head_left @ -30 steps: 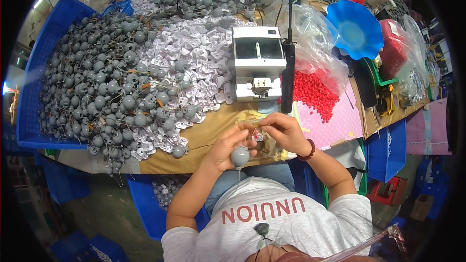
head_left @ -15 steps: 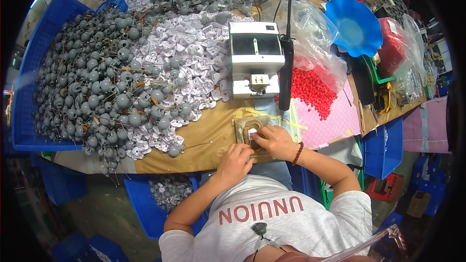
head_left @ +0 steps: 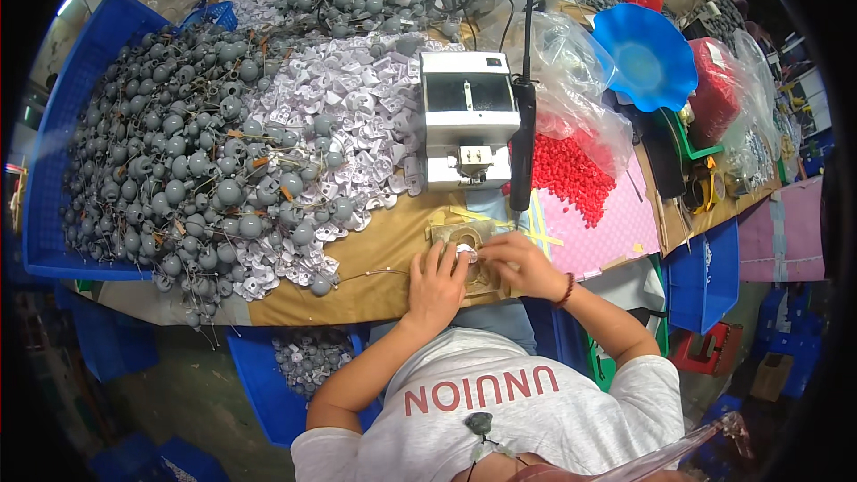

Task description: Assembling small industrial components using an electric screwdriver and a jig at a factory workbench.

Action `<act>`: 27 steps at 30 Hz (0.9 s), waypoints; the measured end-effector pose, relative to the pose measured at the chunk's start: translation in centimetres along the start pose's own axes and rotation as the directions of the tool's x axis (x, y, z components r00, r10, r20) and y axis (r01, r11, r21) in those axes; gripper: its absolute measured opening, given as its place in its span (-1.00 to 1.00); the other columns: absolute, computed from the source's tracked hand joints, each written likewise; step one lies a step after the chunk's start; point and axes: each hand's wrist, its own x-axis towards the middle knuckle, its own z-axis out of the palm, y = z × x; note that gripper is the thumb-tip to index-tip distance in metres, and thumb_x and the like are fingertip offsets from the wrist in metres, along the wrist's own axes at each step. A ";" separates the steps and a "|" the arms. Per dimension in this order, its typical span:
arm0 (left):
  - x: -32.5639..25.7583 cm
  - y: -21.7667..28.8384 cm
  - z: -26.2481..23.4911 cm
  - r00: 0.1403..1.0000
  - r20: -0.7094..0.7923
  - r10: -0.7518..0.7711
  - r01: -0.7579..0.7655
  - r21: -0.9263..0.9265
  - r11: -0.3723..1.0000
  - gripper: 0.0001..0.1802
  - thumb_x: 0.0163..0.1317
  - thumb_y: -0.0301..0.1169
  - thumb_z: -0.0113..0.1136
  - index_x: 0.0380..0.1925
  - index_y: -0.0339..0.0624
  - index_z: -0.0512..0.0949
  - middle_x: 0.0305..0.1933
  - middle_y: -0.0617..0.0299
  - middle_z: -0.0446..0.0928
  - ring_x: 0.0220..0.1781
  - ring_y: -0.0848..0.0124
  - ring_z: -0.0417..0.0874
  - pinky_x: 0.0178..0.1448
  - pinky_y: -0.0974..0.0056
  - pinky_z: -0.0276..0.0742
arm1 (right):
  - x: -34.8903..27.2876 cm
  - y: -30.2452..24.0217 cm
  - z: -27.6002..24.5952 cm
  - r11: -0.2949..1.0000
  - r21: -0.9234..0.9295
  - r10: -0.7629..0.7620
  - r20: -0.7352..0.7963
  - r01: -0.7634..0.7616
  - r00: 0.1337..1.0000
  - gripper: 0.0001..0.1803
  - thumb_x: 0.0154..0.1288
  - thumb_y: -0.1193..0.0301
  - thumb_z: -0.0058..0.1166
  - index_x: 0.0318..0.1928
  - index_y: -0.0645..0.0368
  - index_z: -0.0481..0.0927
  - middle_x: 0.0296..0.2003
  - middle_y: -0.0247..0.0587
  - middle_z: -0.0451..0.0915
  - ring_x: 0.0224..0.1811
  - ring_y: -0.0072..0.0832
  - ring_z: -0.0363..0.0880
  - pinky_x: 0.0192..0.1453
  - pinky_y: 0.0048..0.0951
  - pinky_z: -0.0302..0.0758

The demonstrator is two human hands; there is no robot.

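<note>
My left hand [head_left: 436, 286] lies at the left edge of a brown block with a hollow [head_left: 464, 234], its fingers stretched forward and a little apart. Its fingertips touch a small white plastic part [head_left: 467, 253] on the block. From the right, my right hand [head_left: 528, 268] reaches in with thumb and index finger pinched beside that part. What the pinch holds is too small to make out. A thin wire [head_left: 379, 271] runs along the brown table cover from the left hand toward a grey ball [head_left: 321, 286].
Grey balls with wires [head_left: 170, 143] are heaped at left, next to white plastic parts [head_left: 344, 94]. A white machine [head_left: 469, 120] and a black upright rod [head_left: 524, 147] stand beyond the block. Red pieces [head_left: 576, 170] lie right, near a blue scalloped bowl [head_left: 644, 58]. Blue crates sit below.
My left hand has moved forward and its fingers have straightened out. My right hand has shifted right and slightly back. The white part shows more plainly, and the wire now trails left.
</note>
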 end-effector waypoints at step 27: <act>-0.4 -1.6 0.7 0.992 -0.048 0.114 -0.119 -0.122 0.985 -0.58 0.25 -0.49 0.16 0.11 -0.35 0.62 0.25 -0.19 0.56 0.38 -0.02 0.52 0.31 0.02 0.47 | 2.9 3.5 0.9 0.252 0.880 0.526 0.225 -0.403 0.820 -0.62 0.33 0.47 0.41 0.06 0.14 0.52 -0.26 -0.35 0.66 -0.30 -0.63 0.64 -0.28 -0.55 0.54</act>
